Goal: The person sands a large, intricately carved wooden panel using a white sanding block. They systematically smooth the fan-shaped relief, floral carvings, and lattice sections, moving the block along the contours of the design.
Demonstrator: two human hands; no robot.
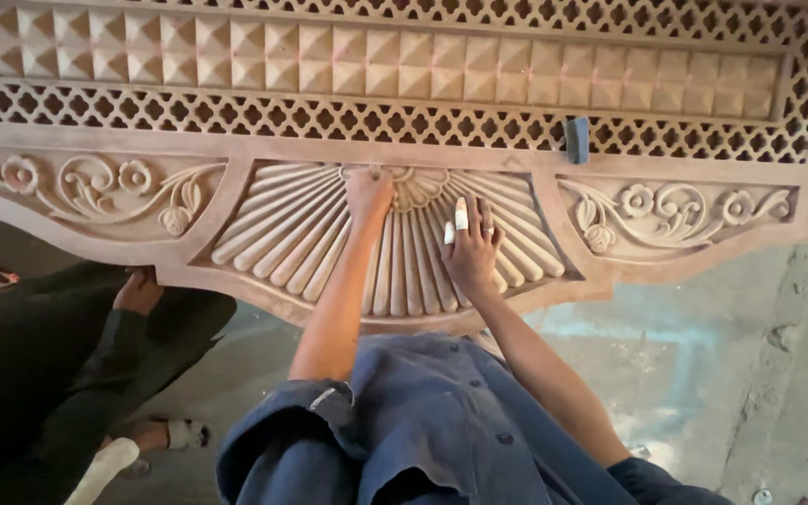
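While the left hand [367,194] pressed clenched fingers into the carved wooden panel's [95,140] fan near its lower edge, the right hand [471,245] lay flat and released beside it.

panel: I see the carved panel [404,140] lying ahead, across the floor [703,374].
hands: left hand [367,194] beside right hand [472,245], both on its central fan carving [282,243].
block: small block [576,139] on the lattice [236,114], right of them.
co-worker: another person's hand [137,292] at the near edge, left.

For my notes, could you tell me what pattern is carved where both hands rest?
A fan of radiating ribs, pale wood; head view, under left hand and right hand.
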